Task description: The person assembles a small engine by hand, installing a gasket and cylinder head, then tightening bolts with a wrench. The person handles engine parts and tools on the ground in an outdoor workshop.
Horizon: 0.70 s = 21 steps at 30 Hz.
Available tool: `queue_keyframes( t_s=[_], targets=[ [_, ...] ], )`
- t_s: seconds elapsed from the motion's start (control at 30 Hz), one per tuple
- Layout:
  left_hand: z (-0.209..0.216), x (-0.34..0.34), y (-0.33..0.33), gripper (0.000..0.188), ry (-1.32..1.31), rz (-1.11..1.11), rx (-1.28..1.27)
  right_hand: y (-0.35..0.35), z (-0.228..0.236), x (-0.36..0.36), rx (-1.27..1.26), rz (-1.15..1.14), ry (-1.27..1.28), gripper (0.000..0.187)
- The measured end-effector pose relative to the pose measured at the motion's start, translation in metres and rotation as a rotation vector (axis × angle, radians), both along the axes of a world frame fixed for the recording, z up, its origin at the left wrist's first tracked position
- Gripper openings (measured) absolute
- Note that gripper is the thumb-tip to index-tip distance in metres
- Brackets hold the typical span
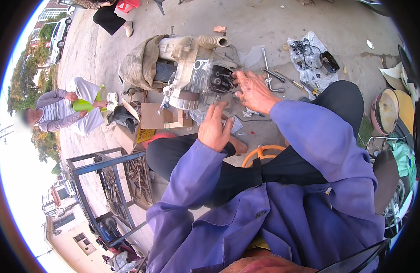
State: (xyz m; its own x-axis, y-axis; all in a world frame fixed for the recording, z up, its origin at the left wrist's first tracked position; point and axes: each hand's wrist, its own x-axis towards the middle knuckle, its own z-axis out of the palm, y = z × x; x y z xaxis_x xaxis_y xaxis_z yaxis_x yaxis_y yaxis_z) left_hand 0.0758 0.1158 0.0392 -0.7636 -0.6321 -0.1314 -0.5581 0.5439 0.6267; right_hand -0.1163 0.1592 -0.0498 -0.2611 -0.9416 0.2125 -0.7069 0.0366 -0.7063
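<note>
A scooter engine (185,98) lies on the ground before me, its finned cylinder facing right. The exposed cylinder head (220,79) is black inside. My right hand (256,92) reaches its right side, fingers bent and tips at the head's edge; whatever they pinch is too small to make out. Just below the cylinder, my left hand (214,128) has its fingers stretched and apart, with nothing in it. A ribbed intake hose (213,42) sticks out at the engine's top, and a dirty cloth cover (139,63) drapes its left part.
Wrenches and other hand tools (276,75) lie right of the engine. Beyond them, a plastic sheet (316,38) carries loose parts. Cardboard boxes (155,116) and a blue metal rack (94,168) stand at left. A person (66,107) sits farther left. An orange ring-shaped stool (263,149) is between my legs.
</note>
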Motion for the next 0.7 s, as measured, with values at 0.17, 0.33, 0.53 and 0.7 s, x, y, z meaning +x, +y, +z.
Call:
queue_keyframes(
  t_s=[0.17,0.33,0.53,0.7],
  targets=[
    [-0.016,-0.029,-0.013,0.044,0.054,-0.174,-0.407,-0.011,-0.001,-0.014,-0.106,-0.084,-0.295,0.036],
    [-0.035,-0.043,-0.021,0.036,0.053,-0.214,-0.527,-0.02,-0.01,-0.028,-0.109,-0.087,-0.229,0.034],
    [-0.049,-0.052,-0.022,0.029,0.037,-0.189,-0.509,-0.012,-0.038,-0.036,-0.081,-0.064,-0.115,0.036],
    [-0.048,-0.063,-0.01,0.029,-0.204,-0.15,-0.34,-0.008,-0.055,-0.039,-0.042,-0.012,-0.216,0.037]
  ],
)
